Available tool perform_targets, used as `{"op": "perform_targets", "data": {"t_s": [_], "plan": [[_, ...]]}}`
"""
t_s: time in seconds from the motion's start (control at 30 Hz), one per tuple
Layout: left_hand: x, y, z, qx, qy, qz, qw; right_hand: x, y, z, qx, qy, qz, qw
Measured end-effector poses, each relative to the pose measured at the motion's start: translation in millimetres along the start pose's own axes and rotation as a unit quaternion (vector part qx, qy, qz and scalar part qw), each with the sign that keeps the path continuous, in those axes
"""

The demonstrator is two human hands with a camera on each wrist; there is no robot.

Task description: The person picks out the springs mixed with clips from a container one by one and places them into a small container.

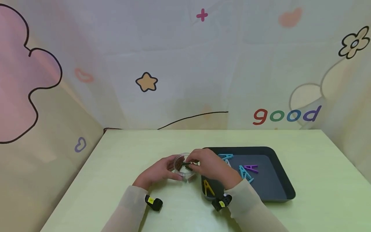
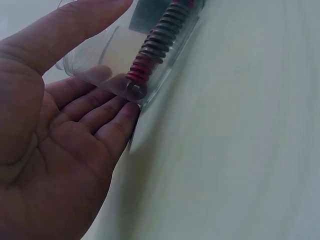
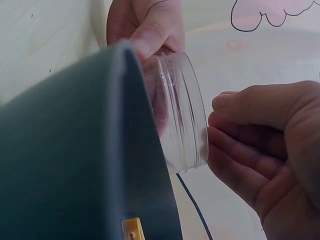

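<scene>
My left hand [image 1: 160, 170] grips a clear round plastic jar [image 3: 185, 115] from the left, thumb on one side and fingers around the other. Inside the jar lie small dark coil springs [image 1: 180, 166]. Through its wall in the left wrist view, one dark spring [image 2: 159, 42] shows reddish ends. My right hand [image 1: 213, 165] reaches over the jar's mouth, thumb and fingertips drawn together at the rim. In the head view they pinch a dark spring [image 1: 186, 163] by its right end; the right wrist view hides it.
A dark grey tray [image 1: 272, 183] stands right of the jar, partly under my right forearm. In it lie blue clothespins [image 1: 244, 174], a purple clothespin [image 1: 251, 168] and a yellow clothespin [image 1: 207, 187]. A printed cloth [image 1: 179, 58] hangs behind the pale table [image 1: 116, 161].
</scene>
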State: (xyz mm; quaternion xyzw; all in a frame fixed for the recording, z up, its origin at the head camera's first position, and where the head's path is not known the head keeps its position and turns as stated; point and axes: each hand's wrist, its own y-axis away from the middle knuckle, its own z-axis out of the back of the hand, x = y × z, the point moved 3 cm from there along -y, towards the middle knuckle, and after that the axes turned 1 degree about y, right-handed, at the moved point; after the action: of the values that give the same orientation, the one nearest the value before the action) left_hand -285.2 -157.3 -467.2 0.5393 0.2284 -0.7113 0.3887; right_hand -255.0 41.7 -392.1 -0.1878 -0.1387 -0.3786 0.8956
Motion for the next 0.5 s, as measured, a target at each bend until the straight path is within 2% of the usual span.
{"op": "perform_targets", "data": {"t_s": [0.17, 0.5], "plan": [[-1.8, 2.5, -0.8, -0.004, -0.006, -0.007, 1.0, 3.1, 1.5, 2.0, -0.009, 0.0, 0.007, 0.9999], [-14.1, -5.1, 4.9, -0.002, -0.021, -0.021, 0.9996, -5.2, 1.6, 17.7, -0.048, 0.026, 0.002, 0.9985]]}}
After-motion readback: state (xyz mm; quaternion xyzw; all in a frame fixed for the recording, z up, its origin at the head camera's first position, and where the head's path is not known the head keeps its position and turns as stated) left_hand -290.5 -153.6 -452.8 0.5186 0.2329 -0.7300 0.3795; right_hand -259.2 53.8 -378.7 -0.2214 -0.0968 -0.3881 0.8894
